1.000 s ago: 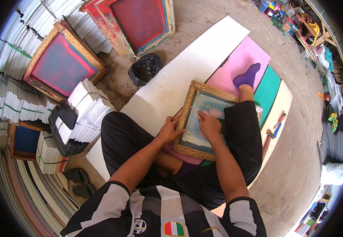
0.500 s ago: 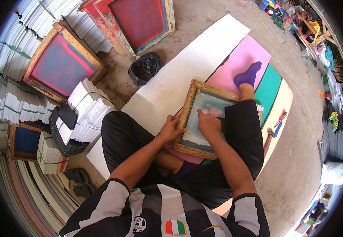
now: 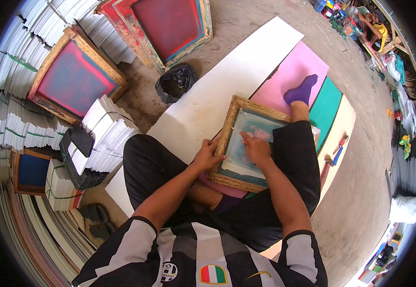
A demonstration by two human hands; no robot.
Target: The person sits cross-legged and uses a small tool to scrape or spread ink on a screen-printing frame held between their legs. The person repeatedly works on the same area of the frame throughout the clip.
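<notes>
A wood-framed printing screen (image 3: 229,121) with blue-green mesh and a pale pinkish flower shape lies tilted across my lap. My left hand (image 3: 207,155) is closed on its left wooden side, thumb on top and the other fingers partly hidden. Over the mesh, my right hand (image 3: 257,149) pinches a thin pale stick-like tool (image 3: 236,130). Its tip points up and left, near the inner edge of the frame; I cannot tell whether it touches the mesh. My right knee covers the screen's right side.
I sit on white, pink, green and cream sheets (image 3: 236,62). A hammer (image 3: 326,170) and red-and-blue-handled pliers (image 3: 340,148) lie at right. Larger screens (image 3: 74,79), tied paper stacks (image 3: 107,129) and a black plastic bag (image 3: 175,82) stand at left. Another person (image 3: 377,36) is far right.
My right hand has shifted slightly right, and more of the pale tool now shows beyond the fingers. My left hand and the screen have stayed nearly still.
</notes>
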